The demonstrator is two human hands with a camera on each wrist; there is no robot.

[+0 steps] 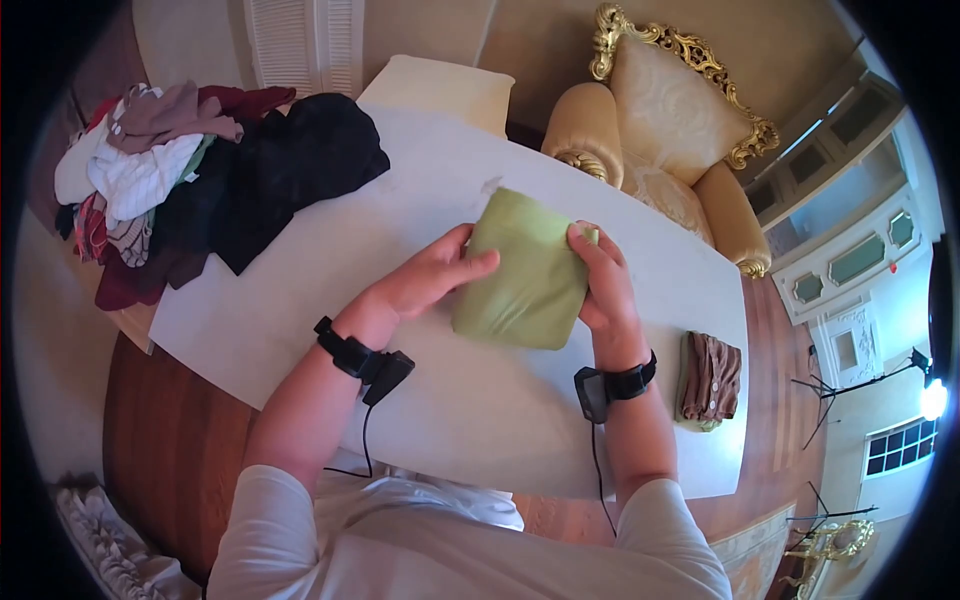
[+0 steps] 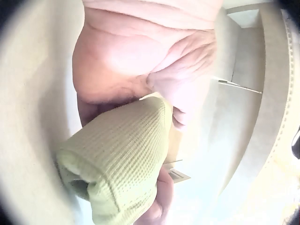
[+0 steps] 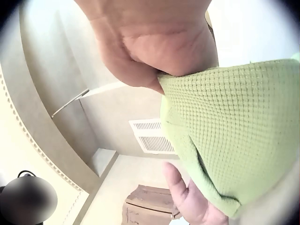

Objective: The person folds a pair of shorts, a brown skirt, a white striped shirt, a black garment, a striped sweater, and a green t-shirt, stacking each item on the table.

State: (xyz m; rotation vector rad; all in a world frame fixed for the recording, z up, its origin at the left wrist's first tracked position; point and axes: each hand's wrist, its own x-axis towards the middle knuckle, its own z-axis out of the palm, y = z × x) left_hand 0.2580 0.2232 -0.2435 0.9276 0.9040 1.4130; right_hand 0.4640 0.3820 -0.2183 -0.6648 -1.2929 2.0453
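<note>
Between the two hands, over the white table (image 1: 470,410), is a neatly folded light green garment (image 1: 525,265). Its waffle-like knit shows up close in the right wrist view, and a rolled opening at one end faces the left wrist camera. The left hand (image 1: 425,278) holds the left edge, thumb reaching over the near face and fingers passing behind, where they are hidden. On the opposite edge, near the upper corner, the right hand (image 1: 608,282) grips the cloth with its thumb in front. Both wrists wear black straps with small cameras.
A loose heap of mixed clothes (image 1: 150,160) covers the table's left end, a black garment (image 1: 325,145) spreading from it. At the right edge lies a folded stack, a brown buttoned garment (image 1: 712,375) on top of green cloth. A gilded armchair (image 1: 660,130) stands beyond the table.
</note>
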